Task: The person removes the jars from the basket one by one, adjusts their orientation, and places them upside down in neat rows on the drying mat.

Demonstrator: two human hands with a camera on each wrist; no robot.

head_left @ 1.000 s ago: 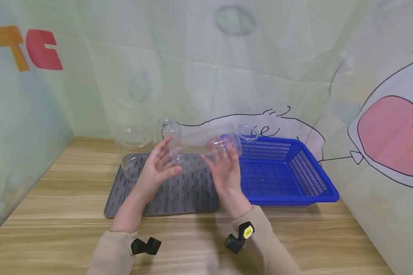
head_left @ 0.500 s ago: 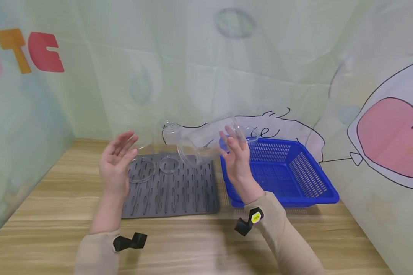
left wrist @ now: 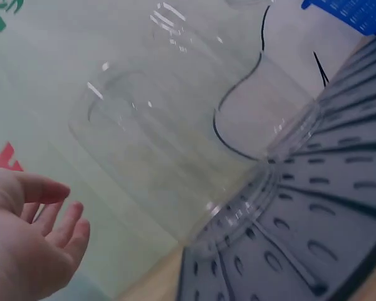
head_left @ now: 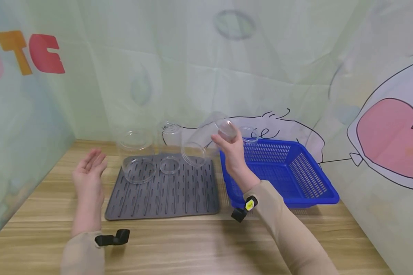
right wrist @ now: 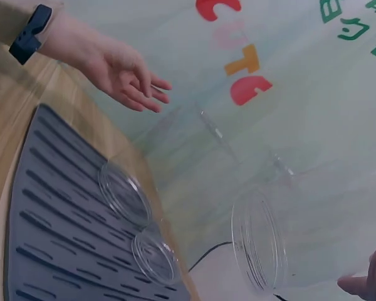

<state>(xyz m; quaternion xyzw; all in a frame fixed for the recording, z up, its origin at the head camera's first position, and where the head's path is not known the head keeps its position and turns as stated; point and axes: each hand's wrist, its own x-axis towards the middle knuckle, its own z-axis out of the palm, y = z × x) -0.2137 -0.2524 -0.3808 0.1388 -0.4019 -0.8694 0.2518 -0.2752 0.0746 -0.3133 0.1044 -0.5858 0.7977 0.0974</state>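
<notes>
1. The clear jar (head_left: pixel 206 141) is held at its closed end by the right hand (head_left: pixel 232 151). The fingers are curled round that end, so the grip is closed on the jar.
2. The jar is tilted in the air. Its long side runs from the grip down and to the left, and its open mouth is pointed toward the grey mat (head_left: pixel 165 191).
3. The mouth of the jar is held just over the back right part of the mat, beside the blue basket (head_left: pixel 285 172). It cannot be told if the rim is touching the mat.
4. The left hand (head_left: pixel 89 172) is held apart from the jar, over the table (head_left: pixel 192 244) at the left edge of the mat. Its fingers are straight and loose, and nothing is held in it.
5. The jar is much nearer to the right hand than to the left hand.
6. Two more clear jars are seen upside down on the mat: a wide jar (head_left: pixel 135 154) and a narrow jar (head_left: pixel 169 147). The tilted jar is just to the right of them.
</notes>
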